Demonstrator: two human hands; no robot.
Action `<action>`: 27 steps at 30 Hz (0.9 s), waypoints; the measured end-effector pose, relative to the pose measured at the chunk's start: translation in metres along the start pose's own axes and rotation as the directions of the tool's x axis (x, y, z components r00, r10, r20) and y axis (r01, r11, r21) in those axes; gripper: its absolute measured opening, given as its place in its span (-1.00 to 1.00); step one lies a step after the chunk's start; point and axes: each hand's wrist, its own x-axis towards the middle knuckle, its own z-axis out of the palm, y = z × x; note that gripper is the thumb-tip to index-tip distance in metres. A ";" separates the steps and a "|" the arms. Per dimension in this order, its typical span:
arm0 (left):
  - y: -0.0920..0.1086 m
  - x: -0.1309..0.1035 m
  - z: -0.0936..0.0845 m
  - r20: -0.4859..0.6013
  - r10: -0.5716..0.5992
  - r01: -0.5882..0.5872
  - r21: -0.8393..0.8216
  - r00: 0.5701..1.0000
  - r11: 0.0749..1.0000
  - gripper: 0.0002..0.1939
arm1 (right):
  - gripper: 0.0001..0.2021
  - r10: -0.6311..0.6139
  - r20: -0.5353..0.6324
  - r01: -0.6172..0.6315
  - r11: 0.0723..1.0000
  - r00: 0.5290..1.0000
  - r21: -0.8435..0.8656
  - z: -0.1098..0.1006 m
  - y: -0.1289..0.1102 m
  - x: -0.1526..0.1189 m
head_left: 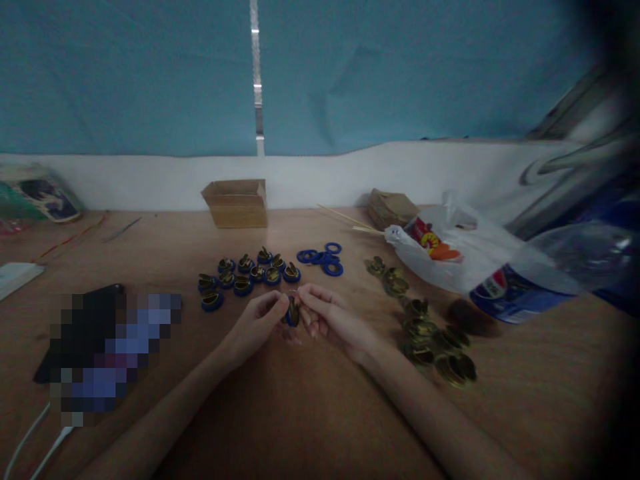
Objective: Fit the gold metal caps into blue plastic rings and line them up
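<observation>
Left hand (pixel 263 316) pinches the disc (pixel 294 313); right hand (pixel 333 316) curls just right of it, grip unclear; probably light, stiff (perhaps slick), best held by its rim (pixel 288 316)

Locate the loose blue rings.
In the head view, the loose blue rings lie near centre, beyond the right hand and right of the clustered blue-rimmed pieces.

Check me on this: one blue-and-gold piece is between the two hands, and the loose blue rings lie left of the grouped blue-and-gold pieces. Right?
Not quite: the head view shows the loose blue rings to the right of the grouped blue-and-gold pieces. The rest stands.
</observation>
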 end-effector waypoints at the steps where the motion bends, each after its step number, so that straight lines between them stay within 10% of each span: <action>1: 0.001 0.000 0.000 0.005 0.001 -0.001 -0.001 1.000 1.000 -0.63 | -0.74 0.003 -0.007 -0.003 1.000 1.000 0.011 0.000 -0.001 0.000; 19: 0.009 -0.003 0.004 -0.018 0.019 -0.019 -0.037 1.000 0.999 -0.69 | -0.77 -0.011 0.057 0.022 0.982 0.998 -0.190 0.004 -0.012 -0.008; 27: 0.011 -0.003 0.003 -0.029 0.046 -0.048 -0.082 0.999 0.995 -0.72 | -0.84 -0.224 0.190 0.293 0.735 0.956 -0.611 0.004 -0.008 -0.010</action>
